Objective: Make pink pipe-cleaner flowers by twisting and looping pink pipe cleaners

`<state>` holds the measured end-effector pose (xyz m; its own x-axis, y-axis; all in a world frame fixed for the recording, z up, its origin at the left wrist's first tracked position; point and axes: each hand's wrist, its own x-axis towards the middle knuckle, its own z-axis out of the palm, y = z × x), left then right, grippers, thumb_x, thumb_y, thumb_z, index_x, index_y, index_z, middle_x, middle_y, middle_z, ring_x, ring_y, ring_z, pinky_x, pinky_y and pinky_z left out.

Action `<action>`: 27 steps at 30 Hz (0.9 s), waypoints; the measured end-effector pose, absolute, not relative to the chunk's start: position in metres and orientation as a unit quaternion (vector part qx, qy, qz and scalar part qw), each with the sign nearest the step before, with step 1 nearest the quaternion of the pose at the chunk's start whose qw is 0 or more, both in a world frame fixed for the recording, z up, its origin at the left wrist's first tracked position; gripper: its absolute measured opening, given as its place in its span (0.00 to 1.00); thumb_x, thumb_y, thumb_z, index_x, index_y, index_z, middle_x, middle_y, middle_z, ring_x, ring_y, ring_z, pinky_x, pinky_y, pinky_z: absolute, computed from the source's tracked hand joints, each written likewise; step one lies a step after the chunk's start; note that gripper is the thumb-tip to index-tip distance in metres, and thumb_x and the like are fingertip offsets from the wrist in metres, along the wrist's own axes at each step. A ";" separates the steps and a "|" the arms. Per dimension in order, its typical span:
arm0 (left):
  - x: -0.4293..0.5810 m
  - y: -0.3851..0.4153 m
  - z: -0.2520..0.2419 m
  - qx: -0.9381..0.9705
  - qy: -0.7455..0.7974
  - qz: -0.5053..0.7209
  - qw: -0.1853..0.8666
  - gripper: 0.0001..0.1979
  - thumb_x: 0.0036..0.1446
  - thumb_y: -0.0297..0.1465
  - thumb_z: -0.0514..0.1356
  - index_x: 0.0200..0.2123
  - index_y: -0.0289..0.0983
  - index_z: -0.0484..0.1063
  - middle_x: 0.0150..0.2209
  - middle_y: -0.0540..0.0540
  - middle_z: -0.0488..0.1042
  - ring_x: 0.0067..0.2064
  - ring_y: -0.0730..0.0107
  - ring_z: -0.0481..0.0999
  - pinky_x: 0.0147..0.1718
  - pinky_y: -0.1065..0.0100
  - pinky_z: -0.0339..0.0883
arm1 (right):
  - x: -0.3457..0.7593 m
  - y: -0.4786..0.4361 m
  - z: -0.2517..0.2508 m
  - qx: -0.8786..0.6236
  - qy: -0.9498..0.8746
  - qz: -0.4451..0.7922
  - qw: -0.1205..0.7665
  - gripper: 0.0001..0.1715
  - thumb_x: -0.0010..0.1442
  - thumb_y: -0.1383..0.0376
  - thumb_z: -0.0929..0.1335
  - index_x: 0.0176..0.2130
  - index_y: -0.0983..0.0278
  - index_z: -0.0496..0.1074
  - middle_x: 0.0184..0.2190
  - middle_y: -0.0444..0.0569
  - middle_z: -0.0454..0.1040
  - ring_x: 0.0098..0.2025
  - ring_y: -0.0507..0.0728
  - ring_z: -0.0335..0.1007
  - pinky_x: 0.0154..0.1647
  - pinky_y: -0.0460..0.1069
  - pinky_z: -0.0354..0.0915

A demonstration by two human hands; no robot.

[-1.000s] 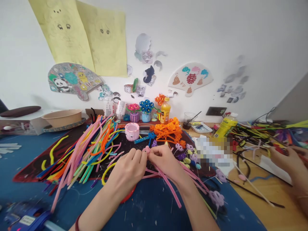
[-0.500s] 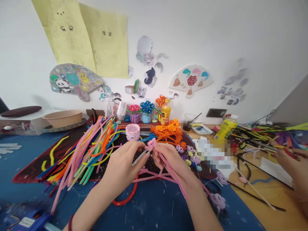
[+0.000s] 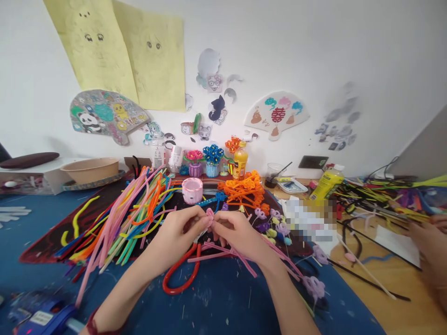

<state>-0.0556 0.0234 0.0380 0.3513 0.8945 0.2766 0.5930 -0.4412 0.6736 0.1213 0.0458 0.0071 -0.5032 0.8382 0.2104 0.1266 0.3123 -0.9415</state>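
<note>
The left hand and right hand had drawn closer together since the earlier frame, the flower between them, fingers bent inward, each hand's fingertips pinching its pink loops.

The small pink piece looks fuzzy and matt, as do the napped stems bundled at left and the orange looped flowers, while the red handles have the smooth gloss of plastic. Shiny clear plastic shows on the orange drink bottle, whereas the tan basin is smooth and duller, and the blue tool has a hard plastic body. The blue table is matt and flecked, the right-hand tabletop is smooth, pale wood, and the yellow sheets are dull paper.
</note>
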 end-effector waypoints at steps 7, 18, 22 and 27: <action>-0.064 0.026 0.039 0.803 0.459 0.299 0.235 0.16 0.65 0.38 0.49 0.29 0.36 0.67 0.25 0.53 0.67 0.28 0.75 0.62 0.26 0.73 0.54 | 0.123 0.044 0.012 -0.322 -0.755 0.430 0.376 0.13 0.57 0.69 0.63 0.22 0.64 0.60 0.20 0.38 0.54 0.23 0.47 0.48 0.23 0.44 0.47; -0.074 0.023 0.047 0.832 0.431 0.213 0.275 0.14 0.59 0.36 0.57 0.24 0.35 0.69 0.19 0.55 0.60 0.23 0.77 0.54 0.22 0.72 0.48 | 0.121 0.040 0.009 -0.297 -0.799 0.429 0.300 0.12 0.50 0.71 0.64 0.20 0.64 0.57 0.19 0.37 0.51 0.24 0.47 0.46 0.22 0.44 0.44; -0.076 0.025 0.047 0.806 0.445 0.212 0.327 0.15 0.56 0.39 0.59 0.24 0.34 0.71 0.18 0.54 0.59 0.22 0.78 0.55 0.20 0.73 0.46 | 0.120 0.040 0.008 -0.287 -0.803 0.430 0.297 0.14 0.51 0.69 0.65 0.19 0.64 0.56 0.19 0.37 0.50 0.24 0.47 0.45 0.22 0.44 0.44; -0.076 0.025 0.050 0.782 0.440 0.254 0.362 0.18 0.58 0.42 0.57 0.26 0.33 0.71 0.19 0.54 0.59 0.22 0.78 0.54 0.19 0.74 0.46 | 0.123 0.040 0.013 -0.295 -0.771 0.451 0.341 0.14 0.53 0.68 0.64 0.20 0.64 0.57 0.19 0.37 0.52 0.23 0.47 0.46 0.23 0.45 0.45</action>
<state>-0.0755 0.0245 0.0503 0.4839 0.8715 0.0796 0.5036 -0.3516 0.7892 0.1233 0.0402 0.0129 -0.5944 0.7611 0.2596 0.1473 0.4204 -0.8953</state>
